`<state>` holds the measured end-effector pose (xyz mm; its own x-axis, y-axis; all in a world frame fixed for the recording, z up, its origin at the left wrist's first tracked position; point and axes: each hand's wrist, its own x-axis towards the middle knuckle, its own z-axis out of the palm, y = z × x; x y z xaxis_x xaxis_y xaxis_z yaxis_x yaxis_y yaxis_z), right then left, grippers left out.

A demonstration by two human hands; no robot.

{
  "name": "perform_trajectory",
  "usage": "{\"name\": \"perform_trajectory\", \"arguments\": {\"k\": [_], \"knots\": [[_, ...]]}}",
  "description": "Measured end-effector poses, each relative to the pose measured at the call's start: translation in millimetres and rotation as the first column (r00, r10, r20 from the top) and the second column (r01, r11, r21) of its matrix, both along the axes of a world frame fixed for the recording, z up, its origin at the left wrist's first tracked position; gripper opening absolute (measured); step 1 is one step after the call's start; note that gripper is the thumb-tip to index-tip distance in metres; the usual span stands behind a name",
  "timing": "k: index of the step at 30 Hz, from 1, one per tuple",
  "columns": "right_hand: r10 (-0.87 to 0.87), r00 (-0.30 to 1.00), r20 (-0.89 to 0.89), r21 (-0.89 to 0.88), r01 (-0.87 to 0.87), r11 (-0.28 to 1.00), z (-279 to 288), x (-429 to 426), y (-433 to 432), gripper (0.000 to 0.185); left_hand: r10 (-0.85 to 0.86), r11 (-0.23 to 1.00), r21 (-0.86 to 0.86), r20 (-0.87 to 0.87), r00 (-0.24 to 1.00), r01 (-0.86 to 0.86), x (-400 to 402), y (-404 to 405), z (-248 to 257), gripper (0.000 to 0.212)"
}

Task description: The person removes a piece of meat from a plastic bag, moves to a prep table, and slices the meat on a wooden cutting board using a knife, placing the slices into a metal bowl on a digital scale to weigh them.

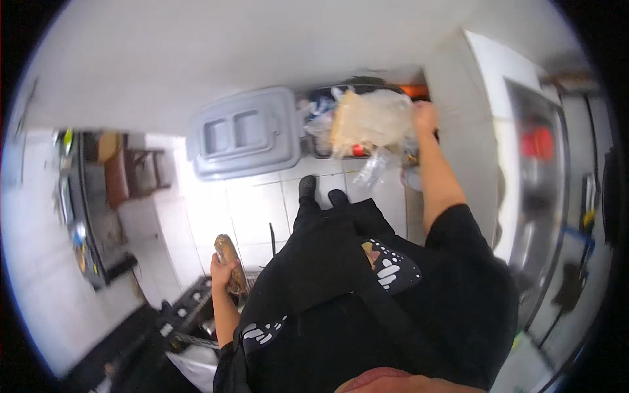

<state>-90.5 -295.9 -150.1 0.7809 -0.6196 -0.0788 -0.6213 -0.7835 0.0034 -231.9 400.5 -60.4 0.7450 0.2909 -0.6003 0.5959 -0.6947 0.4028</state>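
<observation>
My left hand (pixel 222 270) grips a long brown item (pixel 230 255) that looks like a bread loaf in clear wrapping, held low on my left side. Out ahead, my right hand (pixel 425 117) is closed at the right edge of a pale, yellowish plastic bag (pixel 371 120). That bag spreads over a dark-rimmed bin (pixel 322 156) against the wall. Around it in the bin are crumpled plastic and a red item (pixel 357 149), partly covered. A clear plastic piece (pixel 372 169) hangs over the bin's near rim. Motion blurs the right hand and bag.
A grey plastic lid (pixel 248 164) is left of the bin. To my left stand a brown chair (pixel 120 177) and a stove (pixel 189 307). A sink counter (pixel 533 196) with a red item is on the right. My shoes (pixel 308 186) are on white floor tiles (pixel 258 206).
</observation>
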Motion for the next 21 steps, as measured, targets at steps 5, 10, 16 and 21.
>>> {"name": "perform_trajectory", "arguments": {"k": [5,10,16,21], "knots": [[0.064,0.936,0.345,0.065,-0.092,0.994,-11.4,9.4,-25.1,0.041,0.171,0.983,0.059,0.037,0.985,-0.173,-93.6,37.0,-25.5,0.093],[0.016,0.866,0.499,0.142,-0.100,0.985,6.6,26.7,-14.9,0.035,0.445,0.892,-0.051,-0.083,0.892,-0.450,-133.9,31.5,3.9,0.088],[0.063,0.988,-0.144,0.007,-0.063,0.998,100.0,60.3,159.6,0.066,0.672,0.711,-0.024,-0.270,0.689,-0.703,-241.3,78.3,-67.8,0.088],[0.220,0.975,-0.005,0.273,-0.210,0.939,-3.8,122.3,201.9,0.084,0.693,0.680,-0.065,-0.269,0.669,-0.731,-213.5,129.6,-54.5,0.093]]}}
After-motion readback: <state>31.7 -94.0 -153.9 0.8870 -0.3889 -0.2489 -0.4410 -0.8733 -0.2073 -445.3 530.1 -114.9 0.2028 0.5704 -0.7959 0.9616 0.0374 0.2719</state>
